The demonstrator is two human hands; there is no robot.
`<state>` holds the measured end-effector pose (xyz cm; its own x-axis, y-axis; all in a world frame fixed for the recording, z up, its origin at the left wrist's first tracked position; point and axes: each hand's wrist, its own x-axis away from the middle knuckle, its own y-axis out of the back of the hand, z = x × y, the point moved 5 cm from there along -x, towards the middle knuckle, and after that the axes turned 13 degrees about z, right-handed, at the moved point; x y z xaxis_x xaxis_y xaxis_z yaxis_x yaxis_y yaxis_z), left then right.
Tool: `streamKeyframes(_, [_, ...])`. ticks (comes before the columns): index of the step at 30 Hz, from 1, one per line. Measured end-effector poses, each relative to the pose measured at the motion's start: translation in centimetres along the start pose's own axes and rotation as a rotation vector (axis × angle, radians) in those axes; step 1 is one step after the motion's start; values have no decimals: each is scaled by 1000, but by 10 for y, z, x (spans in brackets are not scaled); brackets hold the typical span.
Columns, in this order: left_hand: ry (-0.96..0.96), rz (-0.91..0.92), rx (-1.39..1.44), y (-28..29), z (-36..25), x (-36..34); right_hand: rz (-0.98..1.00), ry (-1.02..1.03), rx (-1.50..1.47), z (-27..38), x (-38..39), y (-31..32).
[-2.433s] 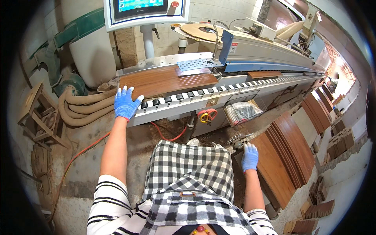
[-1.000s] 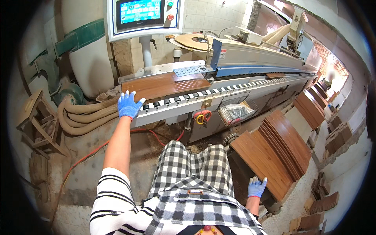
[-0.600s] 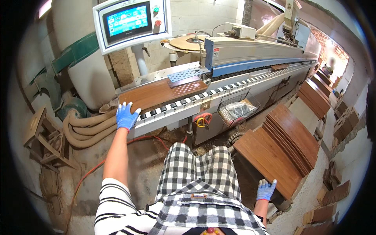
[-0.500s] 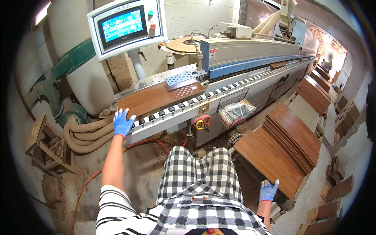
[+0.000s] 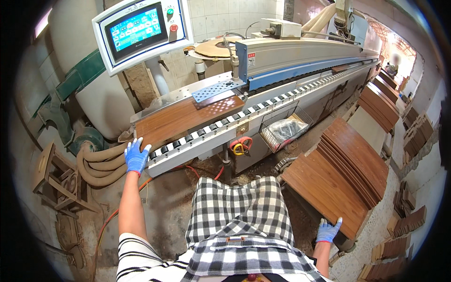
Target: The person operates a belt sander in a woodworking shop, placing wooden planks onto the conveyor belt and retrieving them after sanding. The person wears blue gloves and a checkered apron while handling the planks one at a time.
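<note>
A brown wood-grain panel (image 5: 176,123) lies flat on the bed of a long edge-banding machine (image 5: 300,61), its far end under a perforated blue plate (image 5: 213,90). My left hand (image 5: 136,158), in a blue glove with white fingertips, has its fingers spread at the panel's near left end. Nothing is gripped in it. At lower right, my right hand (image 5: 328,231), gloved alike, rests with fingers apart against the near edge of the top panel (image 5: 324,188) of a brown stack. Its palm side is hidden.
A control screen (image 5: 136,33) stands at upper left. Black-and-white rollers (image 5: 213,127) line the machine's front; a wire basket (image 5: 286,128) and red and yellow scissor handles (image 5: 241,146) hang below. Hoses (image 5: 101,165) and a wooden stool (image 5: 58,176) are at left. More panel stacks (image 5: 378,105) stand at right.
The whole view has shifted slightly. My left hand has moved a little left and nearer to me at the panel's end. My right hand stays at the stack's edge.
</note>
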<state>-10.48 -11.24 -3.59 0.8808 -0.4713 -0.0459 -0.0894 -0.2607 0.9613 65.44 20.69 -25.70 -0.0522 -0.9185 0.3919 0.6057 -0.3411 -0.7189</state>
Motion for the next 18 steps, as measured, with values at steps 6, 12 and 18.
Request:
streamKeyframes(6, [-29, 4, -110, -5, -42, -7, 18, 67, -25, 11, -14, 19])
streamKeyframes(12, [-65, 33, -128, -15, -102, -18, 24, 73, -74, 19, -13, 18])
streamKeyframes(18, [-156, -3, -30, -32, -147, -28, 111, 12, 49, 28, 4, 6])
